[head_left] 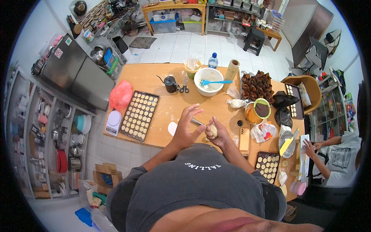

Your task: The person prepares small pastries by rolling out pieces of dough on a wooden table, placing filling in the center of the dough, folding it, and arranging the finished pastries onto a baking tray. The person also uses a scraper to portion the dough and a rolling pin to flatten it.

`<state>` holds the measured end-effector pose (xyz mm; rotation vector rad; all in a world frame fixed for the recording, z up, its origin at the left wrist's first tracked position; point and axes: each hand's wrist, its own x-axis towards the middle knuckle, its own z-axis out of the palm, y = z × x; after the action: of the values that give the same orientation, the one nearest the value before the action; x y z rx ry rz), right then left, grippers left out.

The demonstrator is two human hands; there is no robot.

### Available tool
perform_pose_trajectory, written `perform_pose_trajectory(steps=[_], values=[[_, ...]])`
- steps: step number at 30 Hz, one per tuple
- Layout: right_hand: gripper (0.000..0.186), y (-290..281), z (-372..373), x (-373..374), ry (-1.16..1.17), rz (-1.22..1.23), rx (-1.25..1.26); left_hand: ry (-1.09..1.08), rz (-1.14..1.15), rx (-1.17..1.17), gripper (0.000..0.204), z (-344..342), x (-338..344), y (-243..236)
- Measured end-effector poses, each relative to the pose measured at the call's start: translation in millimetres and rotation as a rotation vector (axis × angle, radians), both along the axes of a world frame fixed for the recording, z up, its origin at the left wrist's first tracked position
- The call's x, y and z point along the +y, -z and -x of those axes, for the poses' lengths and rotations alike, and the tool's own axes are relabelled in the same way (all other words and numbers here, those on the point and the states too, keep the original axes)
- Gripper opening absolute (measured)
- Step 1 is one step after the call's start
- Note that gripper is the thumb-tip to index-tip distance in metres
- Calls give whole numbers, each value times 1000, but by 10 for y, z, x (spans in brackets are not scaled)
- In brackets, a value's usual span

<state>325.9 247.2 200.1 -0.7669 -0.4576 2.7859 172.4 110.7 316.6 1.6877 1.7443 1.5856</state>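
Above the table's near edge, my right hand (218,133) is closed around a small pale lump of dough (212,130). My left hand (188,125) is just to its left, fingers apart and holding nothing. Between the two lies a grey metal rod-like tool (197,121), partly covered by my hands, so its kind is unclear. A white flat patch or disc (172,128) shows beside my left wrist. Further left, a dark baking tray (156,104) carries rows of pale dough rounds. Another baking tray (277,157) with similar rounds lies to the right.
A white bowl (208,92) with a blue spatula (216,82), scissors (184,86) and a water bottle (213,61) stand at the back. A kitchen scale (113,123) is far left. Brown paper cups (257,86), an orange tub (253,116) and a phone (244,139) are right. A co-worker's hand (308,149) is far right.
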Motion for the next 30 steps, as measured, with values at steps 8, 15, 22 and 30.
perform_pose_trajectory(steps=[8, 15, 22, 30], values=[[37, -19, -6, 11, 115, -838, -172, -90, 374, -1065, 48, 37, 51, 975], [42, -712, 27, -228, 273, -1119, 109, 263, 405, -1761, 56, -85, 17, 924], [42, -327, 49, -48, 217, -975, -95, 107, 323, -1577, 31, -34, -42, 947], [62, -192, 88, -129, -99, -347, -24, 72, 119, -747, 35, -124, -84, 381]])
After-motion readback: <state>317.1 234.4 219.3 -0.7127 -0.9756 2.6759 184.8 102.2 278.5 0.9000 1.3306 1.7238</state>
